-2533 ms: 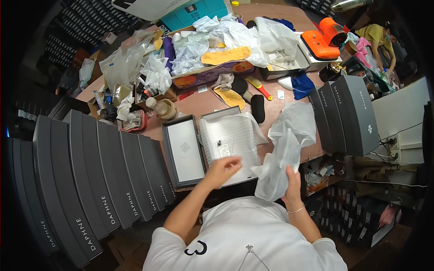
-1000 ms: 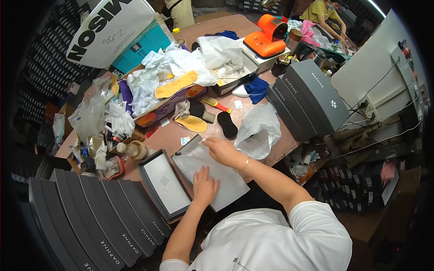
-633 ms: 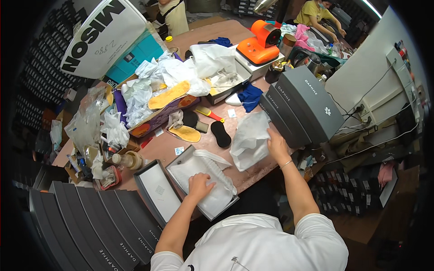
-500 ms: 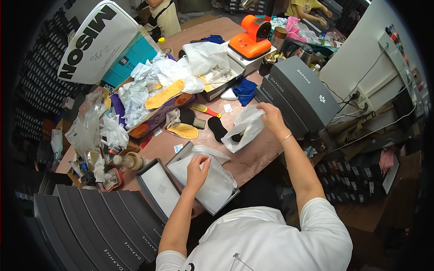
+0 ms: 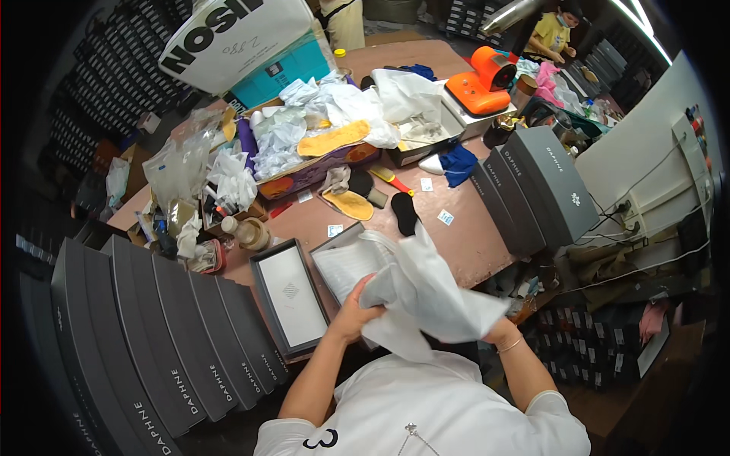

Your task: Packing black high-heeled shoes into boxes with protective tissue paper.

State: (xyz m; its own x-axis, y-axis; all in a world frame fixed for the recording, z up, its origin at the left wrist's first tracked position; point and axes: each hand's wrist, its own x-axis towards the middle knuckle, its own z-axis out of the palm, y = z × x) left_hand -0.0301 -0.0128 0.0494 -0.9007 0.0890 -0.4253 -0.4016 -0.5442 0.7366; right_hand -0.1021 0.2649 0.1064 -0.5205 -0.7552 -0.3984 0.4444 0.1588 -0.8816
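Between my hands a thin white wrapping sheet (image 5: 445, 300) is stretched and crumpled in front of my chest. My left hand (image 5: 353, 313) grips its left part, where a greyish-white fold bulges; whether anything is inside cannot be seen. My right hand (image 5: 500, 333) is closed on the sheet's right end, its fingers partly hidden. Behind the left hand lies an open grey shoebox (image 5: 325, 251) with white wrapping inside, partly covered by the sheet. Left of it is a grey box lid (image 5: 290, 298), white inside face up. A black insole-shaped piece (image 5: 405, 213) lies just beyond the sheet.
Grey shoeboxes stand in a row (image 5: 190, 334) at left and a stack (image 5: 536, 190) at right. Farther back are a carton of crumpled white paper (image 5: 304, 178), yellow insoles (image 5: 350, 205), a brush (image 5: 391, 180), a blue cloth (image 5: 458, 165) and an orange device (image 5: 480, 83). Another person (image 5: 553, 36) works beyond.
My right hand has come back toward my body, drawing the white sheet off the black piece. My left hand, previously over the shoebox, now grips the sheet. The view has shifted.
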